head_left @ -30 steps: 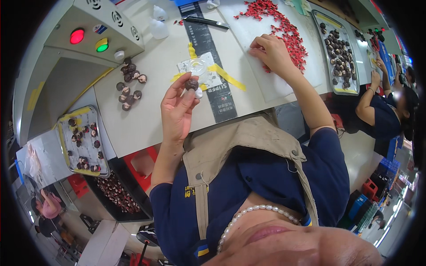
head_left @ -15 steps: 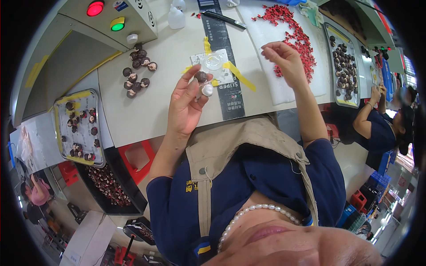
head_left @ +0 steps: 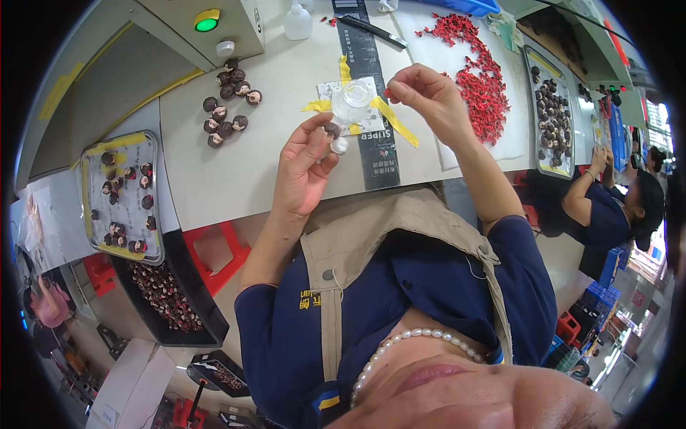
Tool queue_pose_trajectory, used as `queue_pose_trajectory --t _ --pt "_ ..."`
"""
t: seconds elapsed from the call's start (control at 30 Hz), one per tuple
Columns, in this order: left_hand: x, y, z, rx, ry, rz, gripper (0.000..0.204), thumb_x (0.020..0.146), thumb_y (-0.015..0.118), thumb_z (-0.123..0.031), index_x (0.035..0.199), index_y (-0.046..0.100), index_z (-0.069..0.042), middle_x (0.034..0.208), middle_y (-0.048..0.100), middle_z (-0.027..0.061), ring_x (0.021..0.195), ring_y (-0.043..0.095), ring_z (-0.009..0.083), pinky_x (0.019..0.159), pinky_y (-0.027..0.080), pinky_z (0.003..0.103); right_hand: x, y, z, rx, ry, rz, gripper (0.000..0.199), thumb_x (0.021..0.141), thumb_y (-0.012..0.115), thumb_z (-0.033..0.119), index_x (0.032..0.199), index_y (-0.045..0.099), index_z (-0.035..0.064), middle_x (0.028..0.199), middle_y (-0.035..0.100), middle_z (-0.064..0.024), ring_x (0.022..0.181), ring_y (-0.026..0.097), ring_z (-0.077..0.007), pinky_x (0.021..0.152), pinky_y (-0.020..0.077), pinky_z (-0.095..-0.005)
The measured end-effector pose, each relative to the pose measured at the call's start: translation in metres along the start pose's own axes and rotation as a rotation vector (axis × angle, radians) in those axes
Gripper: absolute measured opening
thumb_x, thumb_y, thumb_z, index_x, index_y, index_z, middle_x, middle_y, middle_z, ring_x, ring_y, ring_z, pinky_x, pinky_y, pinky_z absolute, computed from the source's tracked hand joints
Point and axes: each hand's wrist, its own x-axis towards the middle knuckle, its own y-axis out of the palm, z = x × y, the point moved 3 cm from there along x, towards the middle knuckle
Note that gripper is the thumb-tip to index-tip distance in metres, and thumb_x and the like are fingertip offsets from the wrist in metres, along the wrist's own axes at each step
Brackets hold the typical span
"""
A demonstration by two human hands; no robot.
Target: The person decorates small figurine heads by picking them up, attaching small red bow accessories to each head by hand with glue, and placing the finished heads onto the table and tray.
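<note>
My left hand is closed, its thumb and fingers around a small brown-haired doll head. A shiny white round piece shows beside that head at the fingertips; whether the two are joined I cannot tell. My right hand is raised, pinching a small red piece between thumb and forefinger. Between the hands, a clear round dish sits on a white square pad, with yellow tape strips around it. To the right, many loose red pieces lie on a white sheet.
Several doll heads are grouped left of the dish. A white bottle and a black-handled knife lie farther back. Trays of heads stand left and right. A co-worker sits at the far right.
My right hand has moved left and down toward the dish, and a red piece now shows in its pinch. My left hand keeps its hold on the doll head. The view has shifted slightly.
</note>
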Motion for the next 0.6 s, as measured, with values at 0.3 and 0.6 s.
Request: queue_pose_trajectory --t 0.3,0.6 --pt "-0.006 0.0 -0.001 0.015 0.027 -0.002 0.031 0.09 0.058 -0.011 0.121 0.054 -0.004 0.1 0.06 0.0028 0.081 0.056 0.0038 0.066 0.048 0.015 0.011 0.027 0.012 -0.587 -0.313 -0.17 0.011 0.078 0.069 0.013 0.078 0.064 0.003 0.073 0.058 -0.0048 0.074 0.054 -0.0161 0.066 0.0426 -0.0287" --pt "-0.011 -0.005 0.002 0.086 0.038 0.021 0.032 0.093 0.054 -0.011 0.124 0.052 -0.003 0.107 0.061 0.0056 0.082 0.056 0.0043 0.069 0.047 0.016 0.019 0.04 0.016 -0.832 -0.519 -0.173 0.011 0.078 0.065 0.01 0.074 0.057 0.0041 0.072 0.055 -0.0063 0.072 0.051 -0.0242 0.065 0.0403 -0.0349"
